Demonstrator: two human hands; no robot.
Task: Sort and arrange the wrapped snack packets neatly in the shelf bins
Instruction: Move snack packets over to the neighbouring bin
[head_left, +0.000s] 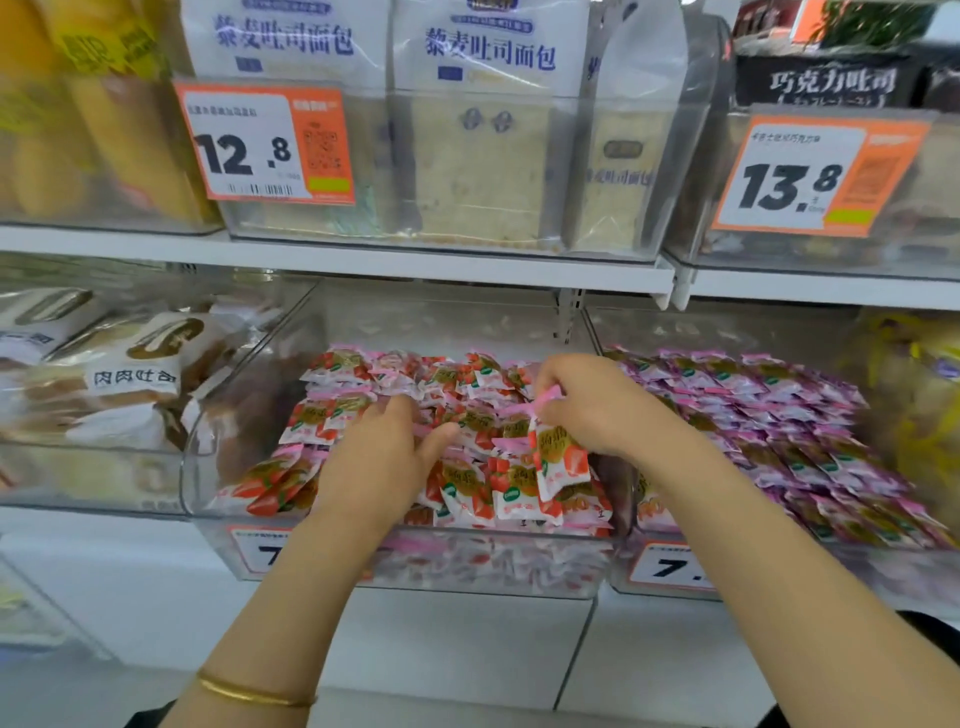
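A clear plastic shelf bin (208, 483) in the middle holds many small red-and-pink wrapped snack packets (332, 410), some in rows, some loose. My left hand (384, 457) rests on the packets near the bin's front left, fingers straight and spread. My right hand (597, 405) pinches the pink end of one red-and-white packet (563, 462), which hangs just above the pile at the bin's right side. The neighbouring clear bin (883, 571) on the right is filled with purple-and-pink packets (769, 410) in tidy rows.
A bin of wrapped bread loaves (119, 379) stands at the left. Above, a white shelf (363, 260) carries bagged toast in clear bins with orange price tags (265, 143). Price labels (667, 566) hang on the lower bins' fronts.
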